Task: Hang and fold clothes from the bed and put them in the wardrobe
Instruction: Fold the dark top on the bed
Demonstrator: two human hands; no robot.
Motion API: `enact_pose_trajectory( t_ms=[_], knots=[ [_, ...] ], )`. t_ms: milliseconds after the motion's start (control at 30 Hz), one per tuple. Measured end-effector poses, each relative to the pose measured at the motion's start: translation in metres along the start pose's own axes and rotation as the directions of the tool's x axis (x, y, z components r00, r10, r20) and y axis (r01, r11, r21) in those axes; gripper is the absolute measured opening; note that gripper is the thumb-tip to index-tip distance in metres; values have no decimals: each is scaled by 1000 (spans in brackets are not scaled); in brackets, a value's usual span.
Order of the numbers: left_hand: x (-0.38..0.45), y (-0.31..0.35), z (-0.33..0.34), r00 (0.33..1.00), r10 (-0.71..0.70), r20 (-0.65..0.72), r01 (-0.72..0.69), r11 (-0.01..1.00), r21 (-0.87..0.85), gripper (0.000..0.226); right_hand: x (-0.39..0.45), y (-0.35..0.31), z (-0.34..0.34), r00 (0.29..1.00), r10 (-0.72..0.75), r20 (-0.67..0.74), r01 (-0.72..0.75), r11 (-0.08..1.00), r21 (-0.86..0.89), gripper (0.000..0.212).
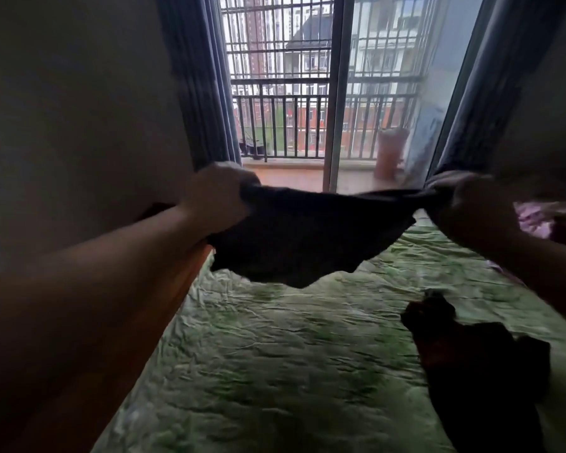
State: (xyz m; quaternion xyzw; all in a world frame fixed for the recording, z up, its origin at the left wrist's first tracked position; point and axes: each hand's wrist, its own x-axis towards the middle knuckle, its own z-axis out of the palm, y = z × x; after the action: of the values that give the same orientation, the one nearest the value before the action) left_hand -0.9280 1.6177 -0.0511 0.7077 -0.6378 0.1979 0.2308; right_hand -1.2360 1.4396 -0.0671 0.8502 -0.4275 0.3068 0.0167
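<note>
A small dark garment hangs stretched in the air above the bed. My left hand grips its left top corner and my right hand grips its right top corner, both with curled fingers. The cloth sags between them and its lower edge hangs free over the green quilted cover. Another dark garment lies crumpled on the bed at the lower right. No wardrobe is in view.
A wall runs along the bed's left side, with an orange bed edge below it. Ahead are grey curtains and a glass balcony door with bars. Purple patterned bedding lies at the far right.
</note>
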Motion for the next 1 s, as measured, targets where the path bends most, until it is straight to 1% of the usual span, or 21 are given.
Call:
enact_pose_trajectory(
  t_ms=[67, 100, 133, 167, 233, 267, 333, 367, 467, 533, 567, 633, 700, 800, 867, 900, 933, 967, 1000],
  knots=[
    [-39, 8, 22, 993, -13, 120, 15, 1000, -21, 41, -45, 7, 12, 992, -102, 79, 106, 993, -47, 7],
    [-63, 13, 37, 977, -16, 211, 24, 999, -35, 42, -70, 10, 19, 978, -118, 173, 134, 987, -84, 6],
    [-86, 18, 55, 948, -16, 318, 30, 999, -37, 44, -94, 13, 30, 953, -99, 287, 141, 981, -131, 7],
    [-113, 22, 75, 907, -12, 420, 30, 999, -37, 48, -117, 17, 45, 910, -66, 410, 153, 971, -182, 12],
    [-167, 30, 117, 794, -15, 608, 29, 999, -14, 53, -170, 29, 84, 814, -26, 580, 218, 940, -264, 21],
    [-197, 36, 139, 724, -20, 689, 31, 1000, -4, 46, -201, 32, 103, 759, -10, 651, 250, 928, -277, 24],
    [-255, 52, 181, 588, -31, 808, 40, 999, 10, 27, -260, 37, 141, 654, -2, 757, 317, 909, -271, 26],
    [-284, 62, 199, 514, -40, 857, 49, 999, 18, 25, -289, 39, 157, 588, 12, 809, 344, 901, -264, 25],
    [-361, 84, 245, 310, -73, 948, 120, 992, 37, 34, -365, 43, 198, 403, 51, 914, 403, 886, -227, 25],
    [-404, 97, 266, 209, -58, 976, 138, 990, 30, 42, -405, 44, 217, 308, 47, 950, 449, 873, -189, 27],
    [-422, 102, 274, 175, -54, 983, 140, 990, 30, 45, -421, 44, 225, 272, 40, 961, 469, 867, -169, 29],
    [-452, 110, 286, 148, -63, 987, 162, 986, 39, 47, -446, 43, 238, 216, 19, 976, 502, 855, -128, 30],
    [-474, 115, 295, 147, -84, 986, 203, 978, 53, 48, -463, 42, 248, 176, 7, 984, 539, 836, -103, 31],
    [-495, 121, 303, 146, -121, 982, 242, 967, 83, 52, -480, 46, 258, 178, 14, 984, 567, 815, -115, 33],
    [-502, 123, 303, 122, -120, 985, 264, 961, 84, 58, -490, 51, 263, 183, 35, 983, 549, 825, -132, 33],
    [-506, 122, 301, 108, -115, 988, 324, 943, 74, 62, -496, 55, 265, 186, 52, 981, 510, 848, -141, 31],
    [-510, 119, 299, 106, -129, 986, 421, 904, 73, 63, -501, 60, 268, 199, 71, 977, 443, 883, -155, 28],
    [-516, 116, 296, 145, -171, 975, 530, 845, 69, 59, -506, 65, 270, 220, 94, 971, 348, 922, -169, 27],
    [-522, 112, 294, 232, -267, 935, 623, 779, 68, 52, -511, 70, 270, 243, 138, 960, 225, 955, -194, 31]
  ],
)
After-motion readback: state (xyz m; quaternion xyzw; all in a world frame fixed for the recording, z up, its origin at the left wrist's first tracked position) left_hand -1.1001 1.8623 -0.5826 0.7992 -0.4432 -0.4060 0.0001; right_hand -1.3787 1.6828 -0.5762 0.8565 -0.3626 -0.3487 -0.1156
